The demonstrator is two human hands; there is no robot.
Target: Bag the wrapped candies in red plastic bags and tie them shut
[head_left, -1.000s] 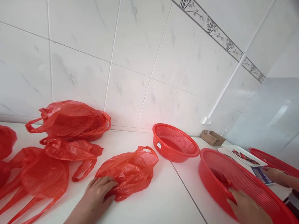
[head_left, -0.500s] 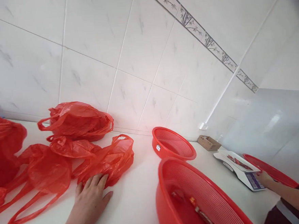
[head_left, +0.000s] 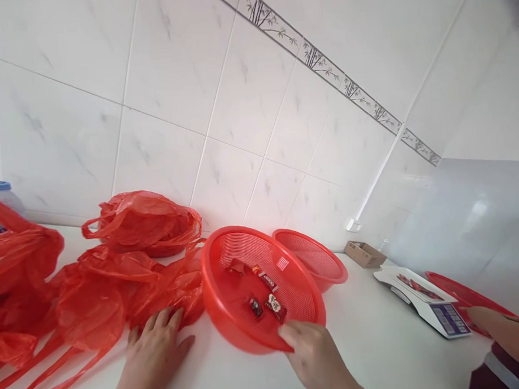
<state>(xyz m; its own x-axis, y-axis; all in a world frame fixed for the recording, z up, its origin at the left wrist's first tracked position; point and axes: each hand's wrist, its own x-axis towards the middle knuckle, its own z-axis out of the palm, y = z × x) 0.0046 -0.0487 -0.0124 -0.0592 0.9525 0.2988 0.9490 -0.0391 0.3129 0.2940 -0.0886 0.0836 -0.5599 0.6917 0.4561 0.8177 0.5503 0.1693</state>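
Observation:
My right hand (head_left: 313, 354) grips the near rim of a red plastic basket (head_left: 233, 332), fingers wrapped over its edge. Several small wrapped candies (head_left: 265, 280) lie on the bottom of this basket. My left hand (head_left: 152, 353) rests on the white table with fingers stretched out, the tips touching a crumpled red plastic bag (head_left: 172, 289). Another red plastic bag (head_left: 89, 301) with a loose handle loop lies left of that hand. The held basket stands close against the bags and partly hides one of them.
Behind is a second red basket (head_left: 331, 266) near the tiled wall. A cardboard box (head_left: 364, 253) and a white digital scale (head_left: 427, 301) holding red-wrapped pieces stand at right, beside a co-worker's arm (head_left: 509, 331). More red bags (head_left: 148, 223) and a blue-capped bottle (head_left: 0, 201) are at left.
The basket with candies has moved left and away from me, up to the bags. My right hand has come into view on its rim. My left hand has barely moved.

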